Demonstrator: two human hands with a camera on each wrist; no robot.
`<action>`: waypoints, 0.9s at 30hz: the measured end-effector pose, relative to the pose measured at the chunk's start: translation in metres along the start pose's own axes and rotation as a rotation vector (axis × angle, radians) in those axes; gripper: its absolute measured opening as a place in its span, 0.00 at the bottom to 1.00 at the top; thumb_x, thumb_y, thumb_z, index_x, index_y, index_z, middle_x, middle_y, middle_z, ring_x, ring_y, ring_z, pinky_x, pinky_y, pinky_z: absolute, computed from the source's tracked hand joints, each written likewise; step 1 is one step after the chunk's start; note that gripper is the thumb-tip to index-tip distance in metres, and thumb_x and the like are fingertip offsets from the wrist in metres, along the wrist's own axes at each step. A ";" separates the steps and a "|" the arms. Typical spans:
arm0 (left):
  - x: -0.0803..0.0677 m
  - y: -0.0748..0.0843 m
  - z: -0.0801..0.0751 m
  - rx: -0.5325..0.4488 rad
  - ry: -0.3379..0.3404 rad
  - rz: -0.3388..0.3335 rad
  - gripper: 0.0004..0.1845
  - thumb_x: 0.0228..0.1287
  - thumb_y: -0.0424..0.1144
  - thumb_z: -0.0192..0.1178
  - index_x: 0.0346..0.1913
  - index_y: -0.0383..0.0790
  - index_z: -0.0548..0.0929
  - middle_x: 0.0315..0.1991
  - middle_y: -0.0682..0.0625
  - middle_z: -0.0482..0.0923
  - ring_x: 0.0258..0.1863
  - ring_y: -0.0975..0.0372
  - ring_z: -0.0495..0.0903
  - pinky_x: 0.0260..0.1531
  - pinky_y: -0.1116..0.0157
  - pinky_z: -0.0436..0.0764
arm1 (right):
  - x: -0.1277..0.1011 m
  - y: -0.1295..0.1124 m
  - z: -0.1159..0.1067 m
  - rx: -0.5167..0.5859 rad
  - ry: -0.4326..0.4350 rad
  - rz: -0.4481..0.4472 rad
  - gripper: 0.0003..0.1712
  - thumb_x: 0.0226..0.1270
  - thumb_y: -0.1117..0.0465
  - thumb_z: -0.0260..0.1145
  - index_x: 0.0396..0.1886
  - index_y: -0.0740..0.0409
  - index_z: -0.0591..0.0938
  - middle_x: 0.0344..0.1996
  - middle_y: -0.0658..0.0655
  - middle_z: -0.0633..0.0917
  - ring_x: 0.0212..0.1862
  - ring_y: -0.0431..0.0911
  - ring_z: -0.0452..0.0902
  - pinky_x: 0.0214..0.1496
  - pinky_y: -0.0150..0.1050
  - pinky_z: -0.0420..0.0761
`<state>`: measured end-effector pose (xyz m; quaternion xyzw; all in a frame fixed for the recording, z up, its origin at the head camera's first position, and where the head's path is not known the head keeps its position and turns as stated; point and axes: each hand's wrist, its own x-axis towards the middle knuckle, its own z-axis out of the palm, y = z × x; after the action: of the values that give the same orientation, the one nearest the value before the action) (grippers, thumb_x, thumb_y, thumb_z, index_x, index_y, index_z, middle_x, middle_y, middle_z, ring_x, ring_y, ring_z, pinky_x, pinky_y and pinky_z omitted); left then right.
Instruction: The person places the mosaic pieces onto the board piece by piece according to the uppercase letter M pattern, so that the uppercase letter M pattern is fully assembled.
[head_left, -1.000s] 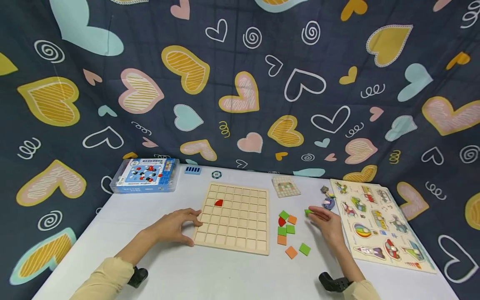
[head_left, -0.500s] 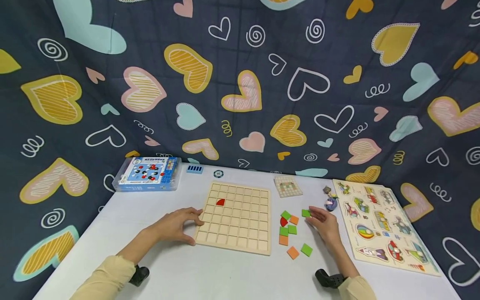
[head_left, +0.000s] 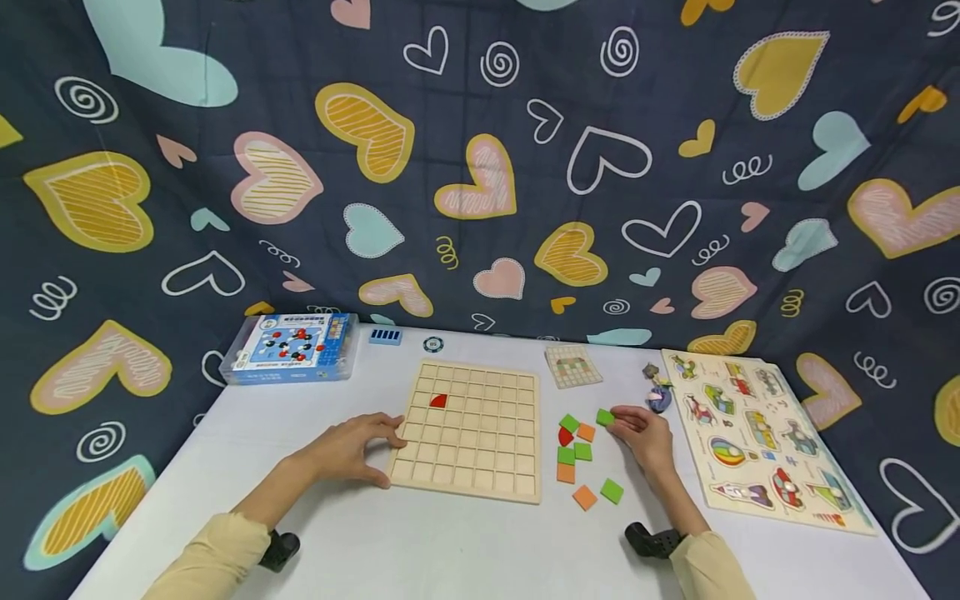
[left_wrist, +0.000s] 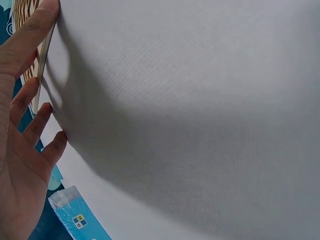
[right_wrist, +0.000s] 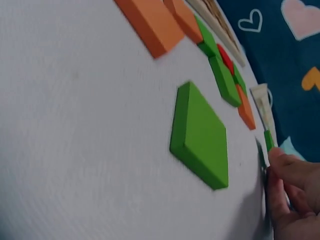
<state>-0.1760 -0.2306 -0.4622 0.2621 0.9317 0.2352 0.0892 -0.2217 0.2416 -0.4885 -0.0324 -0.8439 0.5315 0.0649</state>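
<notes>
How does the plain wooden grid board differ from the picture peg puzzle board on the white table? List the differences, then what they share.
The plain wooden grid board is square and nearly bare, with one red piece in it; the picture peg puzzle board is oblong and filled with coloured pictures. The left hand touches the grid board; no hand touches the puzzle board. Both are pale wood and lie flat on the white table.

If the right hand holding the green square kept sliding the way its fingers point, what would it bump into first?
Probably the orange tile just beyond the green tile that the right hand pinches, then the wooden grid board; depth is unclear.
</notes>
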 end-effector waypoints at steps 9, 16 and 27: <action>0.001 0.004 -0.002 -0.009 -0.011 -0.008 0.29 0.40 0.56 0.75 0.48 0.52 0.84 0.66 0.45 0.70 0.61 0.44 0.69 0.46 0.35 0.72 | -0.005 -0.018 0.007 0.155 -0.084 0.119 0.19 0.61 0.73 0.66 0.53 0.74 0.78 0.46 0.68 0.84 0.40 0.37 0.83 0.39 0.27 0.81; 0.000 0.005 -0.005 -0.005 -0.014 -0.017 0.28 0.39 0.55 0.76 0.47 0.53 0.84 0.66 0.45 0.70 0.60 0.44 0.69 0.47 0.36 0.72 | -0.006 -0.034 0.022 0.196 -0.108 0.111 0.18 0.61 0.74 0.65 0.52 0.74 0.79 0.47 0.70 0.83 0.39 0.40 0.84 0.40 0.30 0.82; 0.004 0.004 -0.002 -0.009 -0.006 -0.017 0.28 0.38 0.55 0.77 0.47 0.53 0.84 0.65 0.45 0.70 0.59 0.45 0.70 0.46 0.36 0.73 | -0.004 -0.047 0.056 0.174 -0.106 0.095 0.16 0.58 0.73 0.68 0.47 0.68 0.82 0.42 0.65 0.86 0.32 0.40 0.81 0.30 0.31 0.80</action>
<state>-0.1783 -0.2260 -0.4581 0.2546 0.9325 0.2376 0.0952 -0.2249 0.1705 -0.4706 -0.0386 -0.7944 0.6061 -0.0026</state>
